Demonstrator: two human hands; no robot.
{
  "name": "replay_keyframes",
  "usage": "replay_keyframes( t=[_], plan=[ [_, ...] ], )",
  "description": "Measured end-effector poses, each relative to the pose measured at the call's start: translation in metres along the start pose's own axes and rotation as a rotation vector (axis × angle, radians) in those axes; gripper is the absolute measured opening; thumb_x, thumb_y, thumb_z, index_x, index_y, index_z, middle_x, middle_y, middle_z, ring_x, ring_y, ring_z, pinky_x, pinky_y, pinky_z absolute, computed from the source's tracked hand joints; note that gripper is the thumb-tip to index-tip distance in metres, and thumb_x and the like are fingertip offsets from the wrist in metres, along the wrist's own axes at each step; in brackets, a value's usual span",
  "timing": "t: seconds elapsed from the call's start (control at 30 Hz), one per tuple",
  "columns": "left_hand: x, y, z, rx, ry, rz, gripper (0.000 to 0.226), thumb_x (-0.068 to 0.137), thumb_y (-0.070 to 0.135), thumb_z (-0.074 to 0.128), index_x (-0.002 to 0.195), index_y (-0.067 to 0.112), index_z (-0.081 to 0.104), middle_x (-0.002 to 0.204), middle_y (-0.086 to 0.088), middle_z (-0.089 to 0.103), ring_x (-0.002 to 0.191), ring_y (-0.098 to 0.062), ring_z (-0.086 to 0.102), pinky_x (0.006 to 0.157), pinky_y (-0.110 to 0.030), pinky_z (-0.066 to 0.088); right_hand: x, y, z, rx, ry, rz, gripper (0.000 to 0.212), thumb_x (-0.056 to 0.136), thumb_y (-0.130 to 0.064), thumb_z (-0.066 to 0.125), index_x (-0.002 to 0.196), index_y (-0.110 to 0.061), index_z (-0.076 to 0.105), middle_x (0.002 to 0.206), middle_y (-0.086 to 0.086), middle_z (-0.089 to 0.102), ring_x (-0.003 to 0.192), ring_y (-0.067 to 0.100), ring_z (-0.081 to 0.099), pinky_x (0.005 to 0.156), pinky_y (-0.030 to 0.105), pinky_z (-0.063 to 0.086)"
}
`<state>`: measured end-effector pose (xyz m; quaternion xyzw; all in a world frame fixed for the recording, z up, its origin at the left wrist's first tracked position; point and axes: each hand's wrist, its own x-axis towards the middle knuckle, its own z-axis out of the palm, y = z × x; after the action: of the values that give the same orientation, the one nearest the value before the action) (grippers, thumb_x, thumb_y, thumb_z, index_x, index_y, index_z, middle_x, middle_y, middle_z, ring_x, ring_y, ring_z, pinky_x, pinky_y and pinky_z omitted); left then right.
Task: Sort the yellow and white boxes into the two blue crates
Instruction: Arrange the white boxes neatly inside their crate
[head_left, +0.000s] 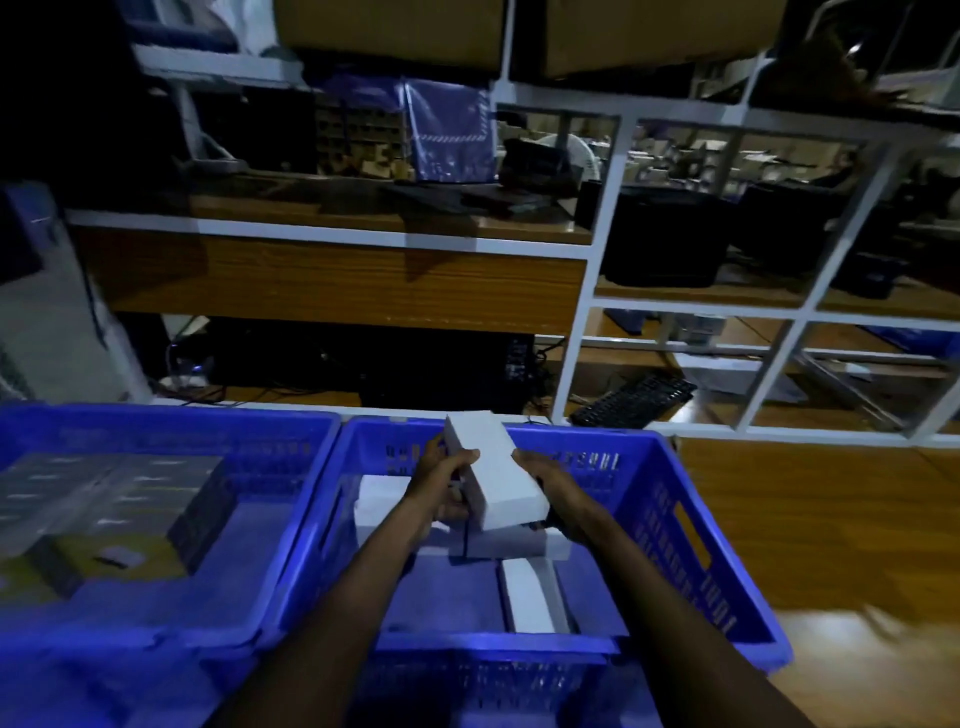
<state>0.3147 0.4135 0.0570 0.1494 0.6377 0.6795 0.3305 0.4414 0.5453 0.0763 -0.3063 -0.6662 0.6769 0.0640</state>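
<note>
The left hand (441, 480) and the right hand (548, 486) are gripping a tilted white box (493, 475) by its opposite sides above the right blue crate (680, 519). More white boxes (524, 597) are lying right beneath it. Yellow boxes (130, 564) are sitting in the left blue crate (291, 499). A black keyboard (634, 400) is lying beyond the crates.

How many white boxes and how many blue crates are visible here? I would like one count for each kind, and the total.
White boxes: 4 (held box; three lying in the right crate)
Blue crates: 2 (left crate, right crate)
Total: 6
</note>
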Motion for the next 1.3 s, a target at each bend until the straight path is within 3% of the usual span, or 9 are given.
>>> replay_keyframes(
  t=[0.1,0.27,0.43,0.53,0.63,0.8,1.0,1.13,1.3],
  plan=[
    [-0.008,-0.008,-0.02,0.047,0.08,-0.065,0.07,0.082,0.035,0.07,0.142,0.034,0.035,0.115,-0.021,0.06,0.089,-0.041,0.066,0.058,-0.04,0.056,0.006,0.011,0.008,0.012,-0.035,0.048,0.023,0.092,-0.039,0.058,0.089,-0.017,0.063,0.068,0.003,0.066,0.057,0.016,0.06,0.054,0.027,0.039],
    [-0.01,-0.01,-0.03,0.046,0.087,-0.067,0.056,0.089,0.026,0.068,0.139,0.031,0.042,0.107,-0.024,0.063,0.064,-0.028,0.063,0.053,-0.032,0.052,0.01,0.021,0.004,-0.112,-0.14,-0.045,0.046,0.075,-0.039,0.067,0.115,-0.018,0.063,0.108,0.009,0.072,0.098,0.028,0.067,0.079,0.038,0.051],
    [-0.008,-0.002,-0.033,0.097,0.163,-0.01,0.042,0.09,0.013,0.062,0.127,0.031,0.054,0.1,-0.015,0.063,0.069,-0.032,0.065,0.059,-0.043,0.06,0.005,0.025,-0.002,-0.313,-0.227,-0.04,0.052,0.08,-0.036,0.069,0.129,-0.028,0.053,0.116,0.001,0.068,0.089,0.019,0.065,0.065,0.029,0.051],
    [-0.012,-0.001,-0.032,0.326,0.277,0.066,0.039,0.081,0.021,0.057,0.12,0.018,0.062,0.101,-0.013,0.064,0.078,-0.027,0.062,0.055,-0.034,0.055,0.006,0.027,-0.001,-0.367,-0.277,-0.03,0.046,0.088,-0.025,0.069,0.129,-0.028,0.049,0.116,0.006,0.067,0.068,0.02,0.068,0.052,0.026,0.052],
    [-0.011,-0.006,-0.037,0.648,0.386,0.139,0.049,0.066,0.037,0.053,0.109,0.018,0.066,0.107,-0.011,0.066,0.093,-0.033,0.062,0.073,-0.039,0.05,0.011,0.031,0.001,-0.488,-0.315,-0.048,0.047,0.081,-0.029,0.076,0.12,-0.027,0.05,0.109,0.008,0.067,0.063,0.024,0.068,0.046,0.029,0.051],
    [-0.014,-0.009,-0.031,1.145,0.209,0.092,0.071,0.08,0.018,0.06,0.145,0.031,0.036,0.142,-0.01,0.046,0.128,-0.037,0.044,0.103,-0.054,0.036,0.02,0.041,0.003,-0.655,-0.299,-0.034,0.054,0.073,-0.025,0.083,0.116,-0.024,0.051,0.107,0.009,0.063,0.069,0.021,0.071,0.049,0.033,0.056],
    [-0.016,-0.018,-0.026,1.589,-0.041,-0.015,0.068,0.077,0.015,0.065,0.139,0.025,0.038,0.142,-0.017,0.029,0.125,-0.041,0.037,0.101,-0.052,0.036,0.022,0.044,0.003,-0.712,-0.264,-0.081,0.068,0.072,-0.011,0.084,0.131,-0.02,0.051,0.111,-0.002,0.056,0.074,0.019,0.068,0.057,0.036,0.061],
    [-0.016,-0.022,-0.027,1.76,0.004,-0.071,0.06,0.081,0.02,0.064,0.136,0.018,0.041,0.135,-0.017,0.04,0.124,-0.041,0.04,0.103,-0.055,0.032,0.026,0.047,0.003,-0.695,-0.232,-0.148,0.056,0.073,0.004,0.078,0.12,-0.02,0.061,0.119,0.005,0.056,0.082,0.025,0.068,0.061,0.034,0.061],
    [-0.012,-0.032,-0.03,1.84,0.133,-0.116,0.057,0.082,0.02,0.063,0.135,0.016,0.041,0.135,-0.019,0.039,0.122,-0.039,0.039,0.101,-0.055,0.033,0.026,0.05,0.002,-0.651,-0.199,-0.114,0.05,0.071,-0.004,0.079,0.114,-0.02,0.06,0.108,0.011,0.062,0.094,0.028,0.066,0.071,0.047,0.061]
  ],
)
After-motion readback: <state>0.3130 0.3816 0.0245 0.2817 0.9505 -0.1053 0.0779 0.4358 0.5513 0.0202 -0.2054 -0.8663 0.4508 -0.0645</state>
